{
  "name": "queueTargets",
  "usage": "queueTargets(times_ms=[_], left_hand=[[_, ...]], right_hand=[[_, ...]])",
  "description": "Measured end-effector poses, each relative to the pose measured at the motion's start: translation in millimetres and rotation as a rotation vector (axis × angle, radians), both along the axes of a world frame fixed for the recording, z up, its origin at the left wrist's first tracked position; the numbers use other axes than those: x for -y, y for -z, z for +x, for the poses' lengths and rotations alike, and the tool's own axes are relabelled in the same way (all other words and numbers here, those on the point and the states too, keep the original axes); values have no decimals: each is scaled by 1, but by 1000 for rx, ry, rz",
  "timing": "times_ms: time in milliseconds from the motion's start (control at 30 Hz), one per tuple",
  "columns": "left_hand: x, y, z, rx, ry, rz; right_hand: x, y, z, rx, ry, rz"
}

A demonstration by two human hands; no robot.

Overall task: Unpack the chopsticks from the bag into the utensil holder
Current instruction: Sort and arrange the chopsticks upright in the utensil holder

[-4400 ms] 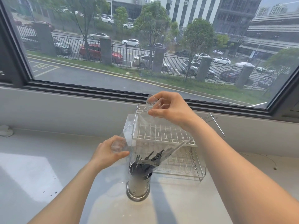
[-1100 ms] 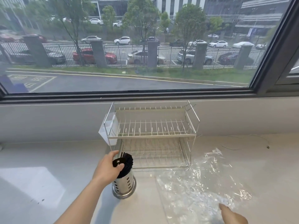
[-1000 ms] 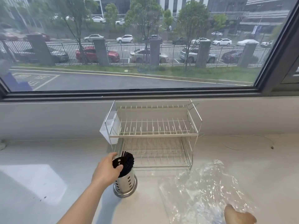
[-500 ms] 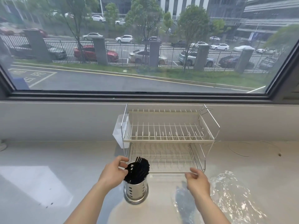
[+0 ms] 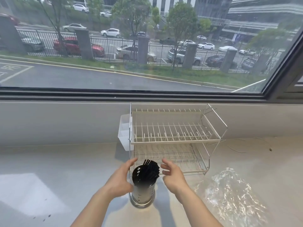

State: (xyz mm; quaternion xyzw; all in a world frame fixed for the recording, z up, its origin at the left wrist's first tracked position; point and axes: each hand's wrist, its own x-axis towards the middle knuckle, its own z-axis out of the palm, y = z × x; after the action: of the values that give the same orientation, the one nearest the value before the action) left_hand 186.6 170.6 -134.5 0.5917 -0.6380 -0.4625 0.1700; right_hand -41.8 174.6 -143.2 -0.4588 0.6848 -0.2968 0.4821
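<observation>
head view: both hands flank the holder on the pale desk [image 5: 49,161], nothing lifted.
chopsticks: bundle of black slender chopsticks [image 5: 151,169], standing in the holder, tops fanned and leaning right. Light, stiff, probably slick; take them near the tops as a bunch.
holder: perforated cylindrical stainless-steel utensil holder [image 5: 142,190], upright, just in front of the two-tier wire dish rack [image 5: 172,138]. Tall and narrow, so likely tippy; hold mid-wall.
left grip: left hand [image 5: 119,181] open, cupped against the holder's left side, contact unclear.
right grip: right hand [image 5: 173,175] open, fingers spread, near the chopsticks, holding nothing.
bag: crumpled clear plastic bag [image 5: 229,197], flat to the right, looks empty.
status: unpacking looks done.
</observation>
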Motion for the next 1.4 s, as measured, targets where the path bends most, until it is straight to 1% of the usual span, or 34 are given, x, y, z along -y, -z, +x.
queueTargets(times_ms=[133, 300, 467, 600, 767, 833, 1067, 1233, 1333, 1400], left_hand=[[-5, 3, 0, -52, -8, 4], [-9, 11, -7, -57, -20, -41], [-13, 23, -16, -50, -51, -57], [-10, 33, -25, 32, -67, -66], [-6, 42, -38, 169, -21, -96], [-4, 44, -42, 196, -29, -114], [0, 51, -58, 276, -36, -191], [4, 51, -70, 266, -25, -238], [3, 44, -74, 196, -46, -253], [4, 36, -71, 141, -70, -264]], right_hand=[[-2, -2, 4, -9, -78, 24], [-3, -4, 8, 35, -143, 34], [1, -2, 10, 69, -204, -7], [4, 0, 11, 86, -200, -38], [5, 4, 10, 134, -181, -39], [6, 5, 10, 154, -173, -29], [4, 9, 12, 366, -108, 17], [1, 13, 13, 436, -117, -19], [5, 9, 12, 418, -105, -10], [7, 7, 9, 366, -91, -13]])
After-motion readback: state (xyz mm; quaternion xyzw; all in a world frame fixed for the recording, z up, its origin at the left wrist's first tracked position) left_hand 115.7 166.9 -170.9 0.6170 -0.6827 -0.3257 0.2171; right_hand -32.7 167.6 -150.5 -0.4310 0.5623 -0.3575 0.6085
